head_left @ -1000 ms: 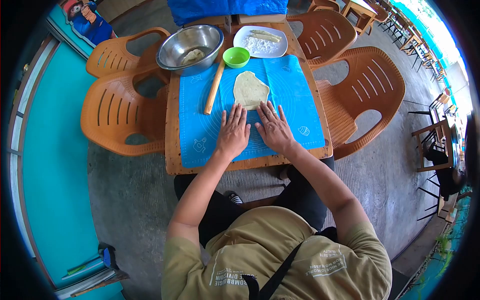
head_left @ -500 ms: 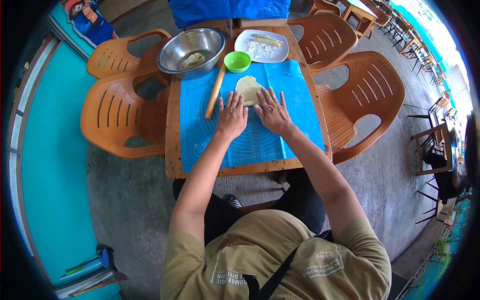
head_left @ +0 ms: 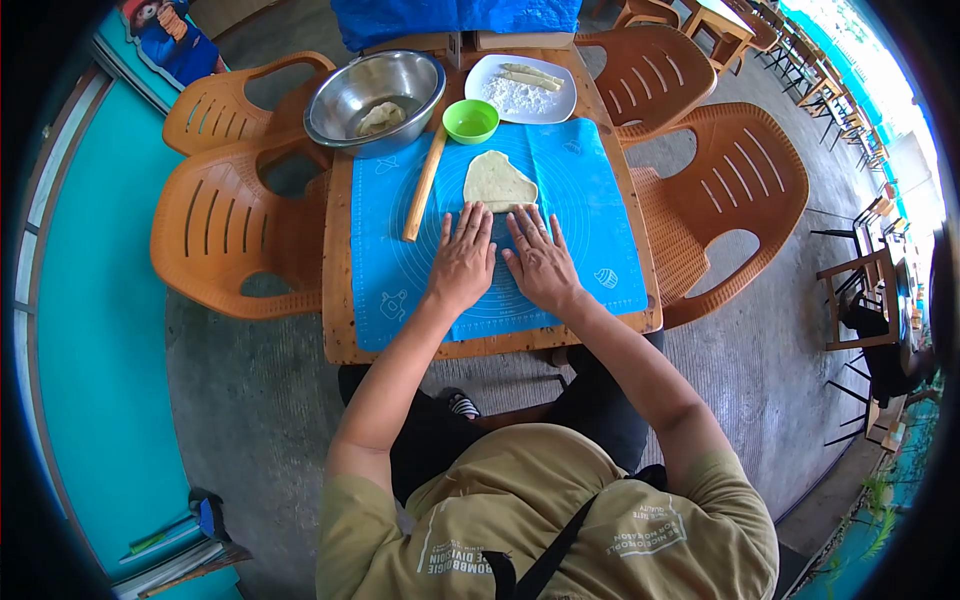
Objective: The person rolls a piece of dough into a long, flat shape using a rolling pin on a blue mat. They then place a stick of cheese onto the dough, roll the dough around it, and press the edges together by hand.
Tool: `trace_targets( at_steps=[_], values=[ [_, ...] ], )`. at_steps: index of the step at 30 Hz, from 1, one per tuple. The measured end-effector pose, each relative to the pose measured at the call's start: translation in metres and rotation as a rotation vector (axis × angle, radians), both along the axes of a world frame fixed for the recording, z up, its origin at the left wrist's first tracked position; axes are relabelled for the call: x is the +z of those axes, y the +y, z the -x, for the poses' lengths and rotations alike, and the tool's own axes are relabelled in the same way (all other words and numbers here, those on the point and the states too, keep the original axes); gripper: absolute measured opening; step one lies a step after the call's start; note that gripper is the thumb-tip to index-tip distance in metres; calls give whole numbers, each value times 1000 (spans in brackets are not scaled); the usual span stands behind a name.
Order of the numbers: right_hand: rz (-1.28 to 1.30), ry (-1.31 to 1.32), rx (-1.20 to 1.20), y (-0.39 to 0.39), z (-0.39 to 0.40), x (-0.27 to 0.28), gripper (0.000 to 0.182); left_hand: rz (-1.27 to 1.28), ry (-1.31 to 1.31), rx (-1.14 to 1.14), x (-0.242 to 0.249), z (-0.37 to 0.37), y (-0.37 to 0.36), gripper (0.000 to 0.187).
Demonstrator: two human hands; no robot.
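Observation:
A flattened piece of pale dough (head_left: 498,182) lies on a blue baking mat (head_left: 600,225). Along its near edge, my left hand (head_left: 463,258) rests palm down with the fingers stretched out, its fingertips at the dough's lower left. My right hand (head_left: 543,258) lies flat beside it, fingers spread, the tips at the lower right edge. Neither hand holds anything. Left of the dough, a wooden rolling pin (head_left: 425,190) lies lengthwise on the mat. A small green bowl (head_left: 471,121) of what looks like liquid stands at the pin's far end.
At the table's back left stands a steel bowl (head_left: 335,105) with a dough lump (head_left: 381,118) inside. A white plate (head_left: 562,103) holds white powder and pale rolled strips. Orange chairs (head_left: 235,225) flank the wooden table (head_left: 342,335). Blue plastic sheeting (head_left: 455,22) covers something behind it.
Both hands have drawn back toward me, from the dough's sides to its near edge, so more of the dough shows. The camera view has shifted slightly.

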State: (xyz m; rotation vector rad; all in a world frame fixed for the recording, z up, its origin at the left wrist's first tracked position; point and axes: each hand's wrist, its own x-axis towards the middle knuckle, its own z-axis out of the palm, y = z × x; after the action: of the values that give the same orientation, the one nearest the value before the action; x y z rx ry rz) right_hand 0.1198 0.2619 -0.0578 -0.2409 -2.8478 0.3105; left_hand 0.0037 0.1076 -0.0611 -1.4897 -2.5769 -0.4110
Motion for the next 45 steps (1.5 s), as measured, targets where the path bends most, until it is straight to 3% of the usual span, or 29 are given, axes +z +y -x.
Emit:
trace_targets(
  at_steps=[14, 20, 25, 37, 45],
  values=[
    [44, 11, -35, 42, 63, 9, 64, 27, -64, 37, 7, 68, 44, 61],
    [32, 49, -97, 33, 53, 19, 63, -199, 48, 82, 14, 48, 38, 57],
    [-2, 26, 12, 15, 17, 13, 61, -88, 50, -16, 8, 16, 15, 55],
    [-4, 46, -45, 41, 56, 2, 62, -115, 5, 12, -3, 51, 40, 57],
    [27, 26, -88, 57, 91, 10, 64, -71, 53, 198, 4, 79, 67, 57]
  ],
)
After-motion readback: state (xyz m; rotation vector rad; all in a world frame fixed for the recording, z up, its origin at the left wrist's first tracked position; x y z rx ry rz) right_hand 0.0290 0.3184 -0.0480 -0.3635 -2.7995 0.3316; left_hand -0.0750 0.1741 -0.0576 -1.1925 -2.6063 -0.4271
